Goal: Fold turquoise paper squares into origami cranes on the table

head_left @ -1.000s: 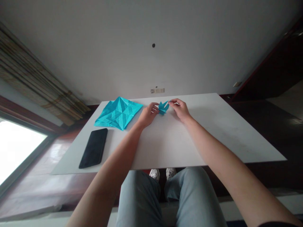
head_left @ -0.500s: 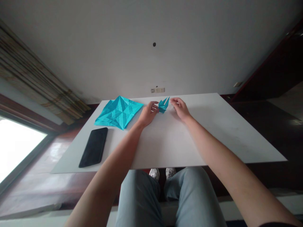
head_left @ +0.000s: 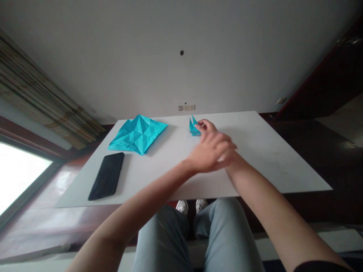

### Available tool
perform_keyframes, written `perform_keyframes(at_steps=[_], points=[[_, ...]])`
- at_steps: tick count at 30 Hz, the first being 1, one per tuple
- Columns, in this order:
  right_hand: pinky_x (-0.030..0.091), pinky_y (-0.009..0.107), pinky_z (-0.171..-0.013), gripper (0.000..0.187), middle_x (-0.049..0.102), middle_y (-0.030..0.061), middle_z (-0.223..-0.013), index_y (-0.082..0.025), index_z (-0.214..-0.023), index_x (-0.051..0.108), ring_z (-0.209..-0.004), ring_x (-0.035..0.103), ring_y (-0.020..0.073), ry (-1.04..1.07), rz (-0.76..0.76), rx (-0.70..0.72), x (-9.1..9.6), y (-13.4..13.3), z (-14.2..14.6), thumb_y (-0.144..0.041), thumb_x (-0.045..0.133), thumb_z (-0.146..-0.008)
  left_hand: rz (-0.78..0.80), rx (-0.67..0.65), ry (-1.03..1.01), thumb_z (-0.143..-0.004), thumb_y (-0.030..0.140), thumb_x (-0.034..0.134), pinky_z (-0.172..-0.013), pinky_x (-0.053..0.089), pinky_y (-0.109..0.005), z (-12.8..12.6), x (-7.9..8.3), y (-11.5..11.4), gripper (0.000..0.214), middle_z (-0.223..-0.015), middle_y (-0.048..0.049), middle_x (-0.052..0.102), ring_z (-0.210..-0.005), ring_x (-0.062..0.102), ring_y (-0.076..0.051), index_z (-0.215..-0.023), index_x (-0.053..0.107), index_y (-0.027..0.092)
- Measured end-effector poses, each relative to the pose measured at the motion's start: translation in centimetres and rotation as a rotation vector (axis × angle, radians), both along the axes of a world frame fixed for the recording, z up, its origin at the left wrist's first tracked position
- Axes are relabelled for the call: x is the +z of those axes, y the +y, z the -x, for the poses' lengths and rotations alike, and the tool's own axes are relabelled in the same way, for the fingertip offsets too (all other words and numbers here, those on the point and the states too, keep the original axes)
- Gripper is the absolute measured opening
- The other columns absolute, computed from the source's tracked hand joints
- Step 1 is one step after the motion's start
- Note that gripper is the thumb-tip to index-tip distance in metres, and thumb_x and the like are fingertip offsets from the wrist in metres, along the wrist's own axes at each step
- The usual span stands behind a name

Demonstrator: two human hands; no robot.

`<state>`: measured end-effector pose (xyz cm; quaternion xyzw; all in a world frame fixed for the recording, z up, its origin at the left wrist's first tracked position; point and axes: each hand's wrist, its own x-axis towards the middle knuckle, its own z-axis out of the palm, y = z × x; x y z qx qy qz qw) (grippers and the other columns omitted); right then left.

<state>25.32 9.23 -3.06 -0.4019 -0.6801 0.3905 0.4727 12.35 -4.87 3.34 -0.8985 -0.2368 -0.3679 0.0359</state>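
A small turquoise origami figure with two upright pointed tips stands near the far edge of the table. My right hand pinches its right side between thumb and fingers. Across my right wrist lies my left hand, its fingers blurred by motion and bent toward the right. The left hand hides part of the right hand and wrist. To the left, a larger turquoise sheet of paper, creased all over, rests spread out on the white table.
A black phone lies at the table's left front, below the creased sheet. Behind the table rises a grey wall with a socket panel. A curtain hangs at the left, and my knees are under the near edge.
My left hand has let go of the origami figure and swung right, over my right wrist. My right hand has moved in from beside the figure and taken hold of it.
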Motion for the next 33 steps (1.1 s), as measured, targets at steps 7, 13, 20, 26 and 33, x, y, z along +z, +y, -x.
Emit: perform_keyframes(at_steps=[7, 13, 20, 26, 33], points=[[0.058, 0.044, -0.083, 0.064, 0.075, 0.0048, -0.098, -0.029, -0.094, 0.072, -0.081, 0.060, 0.0221, 0.031, -0.053, -0.127, 0.1, 0.4, 0.1, -0.091, 0.083, -0.081, -0.110, -0.298, 0.300, -0.122, 0.048, 0.041, -0.094, 0.063, -0.044, -9.1, 1.1, -7.9, 0.053, -0.138, -0.0147, 0.081, -0.113, 0.075, -0.026, -0.130, 0.086, 0.023], [0.057, 0.041, -0.080, 0.048, 0.074, 0.0050, -0.097, -0.028, -0.094, 0.074, -0.081, 0.060, 0.0212, 0.011, -0.053, -0.106, 0.0, 0.6, 0.1, -0.074, 0.086, -0.090, -0.102, -0.201, 0.288, -0.119, 0.042, 0.048, -0.092, 0.066, -0.044, -9.4, 1.9, -11.1, 0.043, -0.133, -0.0166, 0.081, -0.112, 0.075, -0.026, -0.118, 0.091, 0.036], [0.057, 0.045, -0.084, 0.057, 0.076, 0.0060, -0.100, -0.027, -0.096, 0.073, -0.080, 0.060, 0.0215, 0.036, -0.059, -0.105, -0.1, 1.0, -0.2, -0.082, 0.081, -0.088, -0.111, -0.053, -0.025, -0.106, 0.024, 0.070, -0.069, 0.056, -0.038, -11.2, 1.3, -14.3, 0.024, -0.085, -0.0105, 0.069, -0.076, 0.068, -0.021, -0.085, 0.080, 0.019], [0.059, 0.044, -0.081, 0.056, 0.076, 0.0056, -0.099, -0.027, -0.097, 0.072, -0.079, 0.059, 0.0209, 0.033, -0.040, -0.114, -0.3, 0.9, -0.2, -0.082, 0.083, -0.088, -0.092, -0.080, -0.061, -0.103, 0.039, 0.076, -0.068, 0.059, -0.041, -12.2, 1.6, -14.7, 0.031, -0.083, -0.0105, 0.067, -0.078, 0.069, -0.024, -0.083, 0.079, 0.015], [0.055, 0.045, -0.082, 0.064, 0.077, 0.0068, -0.101, -0.027, -0.096, 0.071, -0.077, 0.057, 0.0212, 0.022, -0.043, -0.094, -0.4, 1.1, 0.0, -0.089, 0.081, -0.082, -0.173, -0.166, -0.107, -0.108, 0.035, 0.073, -0.059, 0.054, -0.030, -12.5, 1.7, -15.6, 0.035, -0.079, -0.0103, 0.072, -0.066, 0.067, -0.014, -0.077, 0.083, 0.023]])
